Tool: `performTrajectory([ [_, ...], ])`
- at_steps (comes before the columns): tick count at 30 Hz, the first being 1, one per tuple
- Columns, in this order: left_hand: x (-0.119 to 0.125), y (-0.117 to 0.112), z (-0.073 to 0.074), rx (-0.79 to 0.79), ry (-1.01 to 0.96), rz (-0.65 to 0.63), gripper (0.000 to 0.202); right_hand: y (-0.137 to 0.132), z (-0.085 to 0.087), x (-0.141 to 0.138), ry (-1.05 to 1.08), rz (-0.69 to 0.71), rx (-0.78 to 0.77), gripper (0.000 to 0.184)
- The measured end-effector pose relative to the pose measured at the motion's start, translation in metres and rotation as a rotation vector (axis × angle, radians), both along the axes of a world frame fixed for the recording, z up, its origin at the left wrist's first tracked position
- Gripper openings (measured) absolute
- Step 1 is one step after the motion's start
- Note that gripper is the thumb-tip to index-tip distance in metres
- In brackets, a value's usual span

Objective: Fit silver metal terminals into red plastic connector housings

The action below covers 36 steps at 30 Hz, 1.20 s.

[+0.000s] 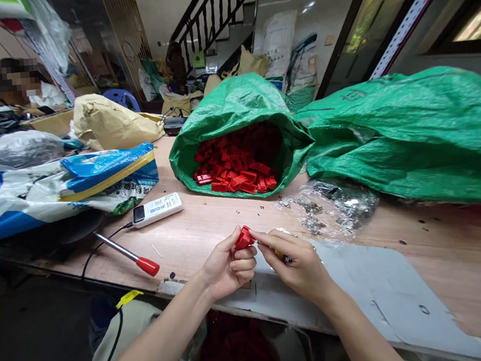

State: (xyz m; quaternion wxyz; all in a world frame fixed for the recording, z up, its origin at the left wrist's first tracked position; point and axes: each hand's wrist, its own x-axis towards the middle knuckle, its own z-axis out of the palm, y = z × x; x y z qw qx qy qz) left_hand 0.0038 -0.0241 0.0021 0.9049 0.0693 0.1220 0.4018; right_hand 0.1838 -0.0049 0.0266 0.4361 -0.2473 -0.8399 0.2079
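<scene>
My left hand is closed around a small red plastic part, pinched between thumb and fingers just above the near edge of the wooden table. My right hand meets it from the right, fingers pinched on a thin tool or small piece with a yellowish bit showing; I cannot make out what it is. Behind the hands an open green sack lies on its side with many red plastic parts spilling from it.
A clear plastic bag of small metal bits lies right of the hands. A white remote control and a red-handled tool lie to the left, beside blue-white sacks. A second green sack fills the right. A person sits far left.
</scene>
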Motion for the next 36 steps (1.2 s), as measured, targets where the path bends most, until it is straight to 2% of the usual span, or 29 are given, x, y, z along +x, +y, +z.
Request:
performTrajectory([
  [5, -0.003, 0.001, -0.003, -0.006, 0.012, -0.002, 0.044, 0.0, -0.002, 0.0, -0.041, 0.007, -0.012, 0.042],
  [15, -0.002, -0.002, 0.002, 0.034, 0.089, 0.037, 0.04, -0.005, -0.001, -0.006, 0.039, -0.044, 0.051, 0.04],
  [19, 0.0, 0.0, -0.003, 0.097, 0.066, 0.057, 0.04, -0.008, -0.001, -0.013, 0.134, -0.069, -0.015, 0.037],
  [21, 0.0, -0.001, 0.001, 0.15, 0.097, 0.069, 0.044, -0.006, -0.001, -0.013, 0.161, -0.112, -0.039, 0.033],
  [24, -0.001, -0.01, 0.02, 0.364, 0.334, 0.054, 0.046, 0.002, -0.001, -0.008, 0.208, -0.292, -0.093, 0.024],
  [26, -0.002, -0.024, 0.033, 0.647, 0.633, -0.036, 0.044, 0.007, -0.001, -0.002, 0.283, -0.425, -0.212, 0.025],
  [27, -0.002, -0.032, 0.034, 0.815, 0.807, -0.101, 0.042, 0.009, -0.001, 0.001, 0.323, -0.469, -0.289, 0.029],
  [29, 0.002, -0.049, 0.023, 1.182, 1.152, -0.229, 0.032, 0.012, -0.001, 0.006, 0.371, -0.502, -0.416, 0.037],
  [31, 0.01, -0.064, -0.005, 1.544, 1.394, -0.279, 0.014, 0.013, -0.001, 0.007, 0.361, -0.509, -0.442, 0.041],
  [32, 0.016, -0.07, -0.023, 1.653, 1.552, -0.183, 0.018, 0.014, -0.001, 0.006, 0.336, -0.514, -0.424, 0.042],
  [34, 0.025, -0.076, -0.054, 1.743, 1.789, 0.005, 0.023, 0.015, -0.002, 0.003, 0.253, -0.526, -0.365, 0.043],
  [36, 0.029, -0.075, -0.068, 1.808, 1.827, 0.001, 0.018, 0.02, -0.003, -0.003, 0.123, -0.529, -0.321, 0.044],
])
